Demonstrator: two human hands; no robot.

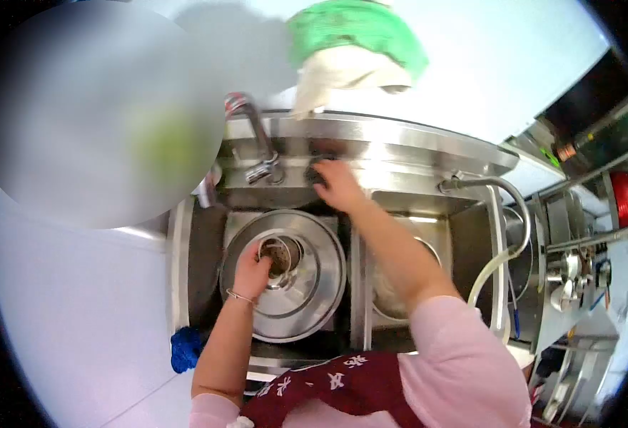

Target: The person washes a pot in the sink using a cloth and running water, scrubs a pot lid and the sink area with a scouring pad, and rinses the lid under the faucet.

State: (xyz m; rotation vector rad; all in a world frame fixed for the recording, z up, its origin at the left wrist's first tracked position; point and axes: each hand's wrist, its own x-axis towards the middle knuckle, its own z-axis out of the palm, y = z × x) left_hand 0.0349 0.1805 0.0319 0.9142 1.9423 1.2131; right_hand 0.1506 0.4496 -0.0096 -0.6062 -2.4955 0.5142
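My left hand [252,271] is closed on the rim of a small round metal cup [294,251] with something brown inside. The cup is over a wide, round metal lid or basin [321,303] in the left sink bowl. My right hand [339,185] reaches to the steel ledge behind the sink, its fingers curled on a dark, scourer-like lump [315,172]. Its exact kind is too blurred to tell. Left of that hand stands the chrome faucet [260,135].
The right sink bowl [439,228] holds a round pan, partly hidden by my right arm. A second faucet with a pale hose [496,267] arches there. A blue cloth [185,349] hangs at the left. Green and beige cloths [357,43] lie behind. A blurred disc covers the upper left.
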